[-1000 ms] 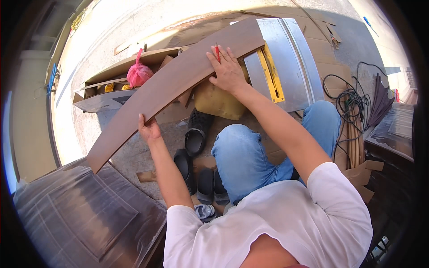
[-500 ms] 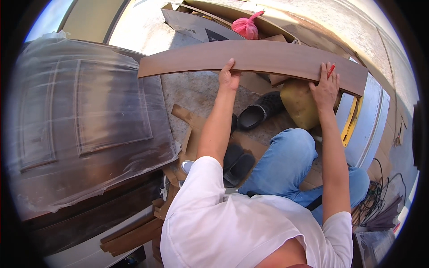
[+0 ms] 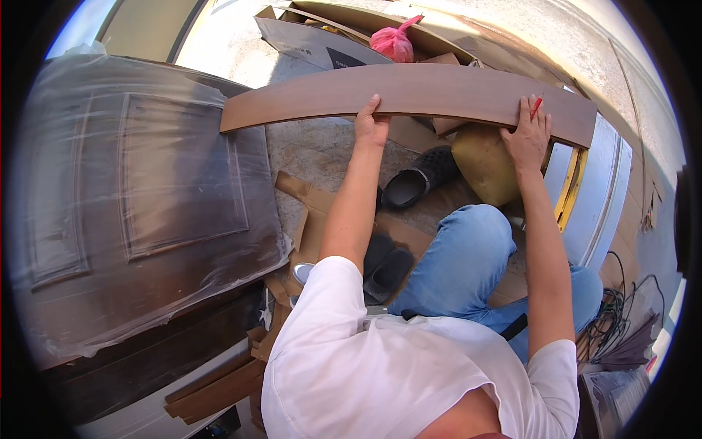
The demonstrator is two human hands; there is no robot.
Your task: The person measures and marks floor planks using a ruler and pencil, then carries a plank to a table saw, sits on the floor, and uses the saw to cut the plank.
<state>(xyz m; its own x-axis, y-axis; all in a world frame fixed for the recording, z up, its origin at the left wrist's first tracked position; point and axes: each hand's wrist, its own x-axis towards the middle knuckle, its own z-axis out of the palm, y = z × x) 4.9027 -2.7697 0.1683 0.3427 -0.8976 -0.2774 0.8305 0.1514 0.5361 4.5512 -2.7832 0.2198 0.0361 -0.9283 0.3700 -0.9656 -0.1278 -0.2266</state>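
Observation:
A long brown wooden board (image 3: 307, 96) lies crosswise in front of me. Its left end overlaps the plastic-wrapped door panel; its right part lies over a yellow-edged level-like bar (image 3: 572, 192) and a pale metal piece. My left hand (image 3: 372, 126) grips the board's near edge, thumb on top, fingers hidden underneath. Farther right, my right hand (image 3: 528, 135) is on the board near its right end, fingers over the top face and thumb by the near edge. A slim red pencil (image 3: 537, 107) is tucked between those fingers.
The wrapped brown door panel (image 3: 175, 175) fills the left side. Beyond the board stand an open cardboard box (image 3: 307, 42) and a pink plastic bag (image 3: 393, 44). A black clog (image 3: 409, 186) sits beside a yellowish block (image 3: 482, 164). Dark cables (image 3: 621, 307) lie coiled at right.
The view has shifted slightly. The board's left end appears a little nearer to me, over the door panel's edge. Both hands keep their places on the board.

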